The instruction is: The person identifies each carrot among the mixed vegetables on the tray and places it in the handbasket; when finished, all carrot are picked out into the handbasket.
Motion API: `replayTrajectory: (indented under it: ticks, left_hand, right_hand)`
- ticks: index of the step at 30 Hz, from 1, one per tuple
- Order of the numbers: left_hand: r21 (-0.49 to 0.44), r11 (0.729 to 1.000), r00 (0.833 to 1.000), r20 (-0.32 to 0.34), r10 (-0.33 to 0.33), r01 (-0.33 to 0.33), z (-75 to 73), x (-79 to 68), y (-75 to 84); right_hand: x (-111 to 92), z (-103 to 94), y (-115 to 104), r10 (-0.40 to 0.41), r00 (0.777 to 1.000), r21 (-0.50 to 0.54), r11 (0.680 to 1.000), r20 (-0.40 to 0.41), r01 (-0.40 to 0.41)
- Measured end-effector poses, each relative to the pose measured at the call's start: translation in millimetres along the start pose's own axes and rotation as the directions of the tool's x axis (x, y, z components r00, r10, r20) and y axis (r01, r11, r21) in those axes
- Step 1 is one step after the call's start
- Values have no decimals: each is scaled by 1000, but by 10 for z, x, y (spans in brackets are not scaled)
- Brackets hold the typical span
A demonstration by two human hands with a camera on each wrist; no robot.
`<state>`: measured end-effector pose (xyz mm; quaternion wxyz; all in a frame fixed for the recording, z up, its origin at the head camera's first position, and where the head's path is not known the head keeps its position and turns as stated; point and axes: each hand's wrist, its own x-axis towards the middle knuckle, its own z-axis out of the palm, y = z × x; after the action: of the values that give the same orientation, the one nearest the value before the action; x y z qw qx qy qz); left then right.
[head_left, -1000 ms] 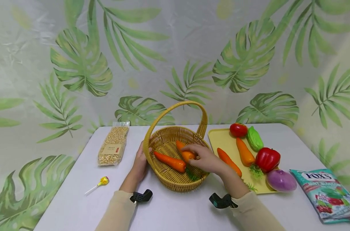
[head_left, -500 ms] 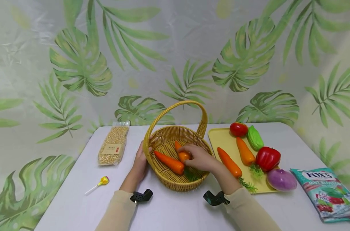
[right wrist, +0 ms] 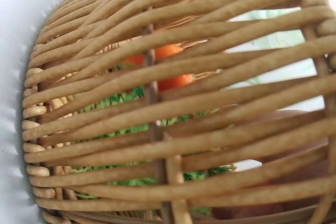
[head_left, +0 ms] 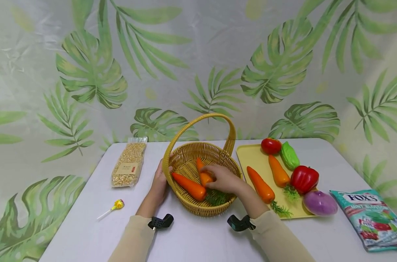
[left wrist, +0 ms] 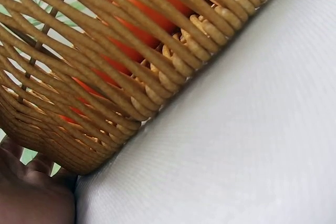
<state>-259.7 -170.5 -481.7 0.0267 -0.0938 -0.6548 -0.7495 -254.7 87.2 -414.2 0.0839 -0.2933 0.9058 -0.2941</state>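
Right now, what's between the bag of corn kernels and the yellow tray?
The wicker basket with two carrots inside, the left hand at its side, the right hand gripping one. The head view shows it.

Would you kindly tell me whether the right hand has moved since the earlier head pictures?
Yes: judged against the yellow tray, the right hand has shifted slightly to the left, farther from that tray.
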Motion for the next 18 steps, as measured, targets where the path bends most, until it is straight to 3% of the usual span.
replayTrajectory:
  ticks: [7,18]
  left_hand:
    - [-3,1000,1000,1,-10,10,16,-17,26]
    - [2,1000,1000,0,-2,2,7,-9,10]
  right_hand:
    - [9,15,-8,36,999,9,999,20,-36]
    - [-9,50,-66,152,988,-117,981,-22,-154]
